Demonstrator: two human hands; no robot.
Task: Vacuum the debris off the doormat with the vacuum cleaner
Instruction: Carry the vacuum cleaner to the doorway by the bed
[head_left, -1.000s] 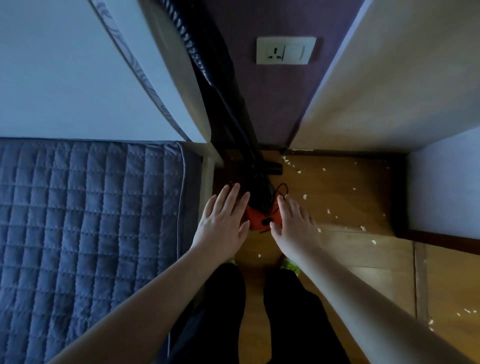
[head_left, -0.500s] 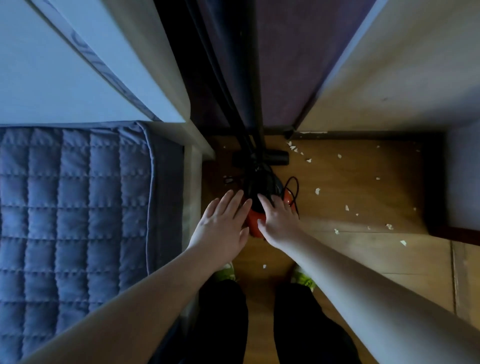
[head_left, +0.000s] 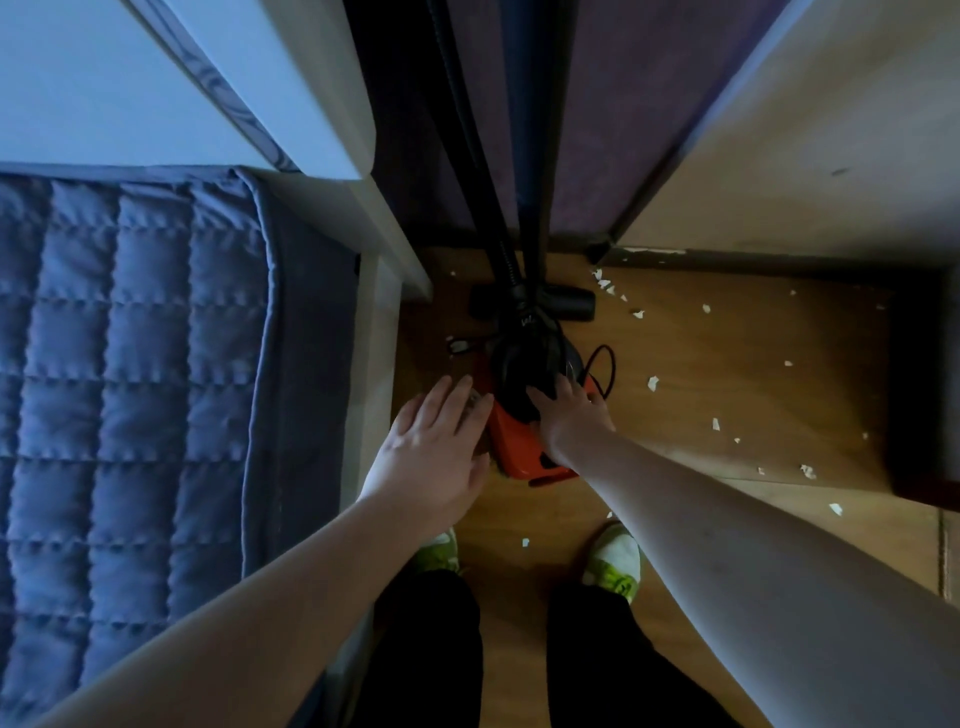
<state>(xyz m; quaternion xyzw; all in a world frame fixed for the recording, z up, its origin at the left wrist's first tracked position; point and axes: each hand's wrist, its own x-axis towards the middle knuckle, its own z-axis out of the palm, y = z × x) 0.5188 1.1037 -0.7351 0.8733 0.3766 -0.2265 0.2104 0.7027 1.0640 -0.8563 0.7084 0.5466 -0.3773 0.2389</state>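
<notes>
At the bottom of the frame I see two legs in black trousers (head_left: 519, 665) and green-and-white shoes (head_left: 615, 564) on the wooden floor (head_left: 519, 514); the left shoe is mostly hidden under my left forearm. Both arms are cut off by the lower corners.

Just above centre-bottom, my left hand (head_left: 431, 452) hovers with fingers straight and spread, released, its fingertips by the left edge of the vacuum cleaner (head_left: 519, 441); I cannot tell whether they touch it. My right hand (head_left: 571, 410) lies on the machine's black top, fingers curled over the dark handle area, though shadow there keeps me from making out how firmly it grasps.

The vacuum cleaner sits on the floor at frame centre, orange body nearest me, black part farther; its long axis runs up the frame, away from me. Any label on it is too dark to read. A black cord (head_left: 602, 364) loops out on its right. The hose (head_left: 483, 171) and wand (head_left: 535, 171) rise toward the top edge and are cut off there; the floor nozzle (head_left: 571, 304) lies crosswise beyond the body.

White debris (head_left: 652, 383) is scattered over the brown doormat (head_left: 727, 374) in the right centre. A quilted blue bed (head_left: 130, 389) fills the left; a purple wall (head_left: 623, 130) stands farthest.
</notes>
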